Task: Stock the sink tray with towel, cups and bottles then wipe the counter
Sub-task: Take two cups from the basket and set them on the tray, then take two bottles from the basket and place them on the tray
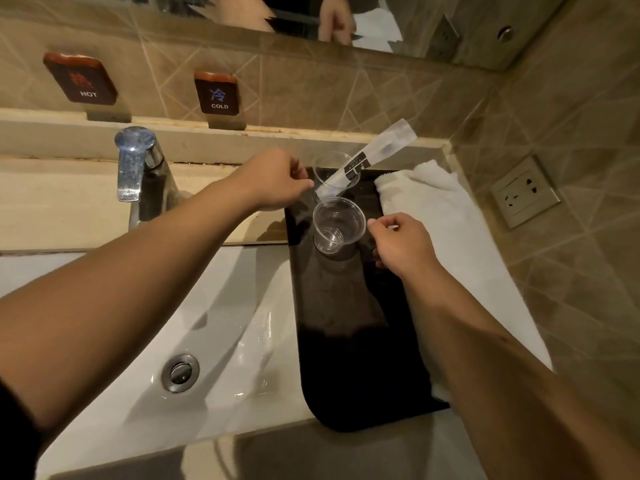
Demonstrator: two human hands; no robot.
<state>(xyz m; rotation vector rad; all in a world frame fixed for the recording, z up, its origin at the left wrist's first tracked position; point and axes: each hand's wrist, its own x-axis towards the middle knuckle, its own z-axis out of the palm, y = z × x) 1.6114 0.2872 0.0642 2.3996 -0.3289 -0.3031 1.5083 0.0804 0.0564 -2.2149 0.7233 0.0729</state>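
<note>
A black tray (349,341) lies on the counter to the right of the sink. Two clear plastic cups stand at its far end. The far cup (329,161) holds a long wrapped packet (374,154) that leans out to the right. My left hand (273,180) is curled against this cup's left side, fingertips touching it. The near cup (339,223) stands empty just in front. My right hand (401,244) pinches at its right rim. A folded white towel (433,202) lies along the tray's right side, partly hidden under my right forearm.
A white sink basin (214,341) with a chrome drain (180,373) is on the left. A chrome tap (136,164) stands behind it. HOT and COLD signs sit on the back ledge. A wall socket (524,192) is on the right wall, and a mirror is above.
</note>
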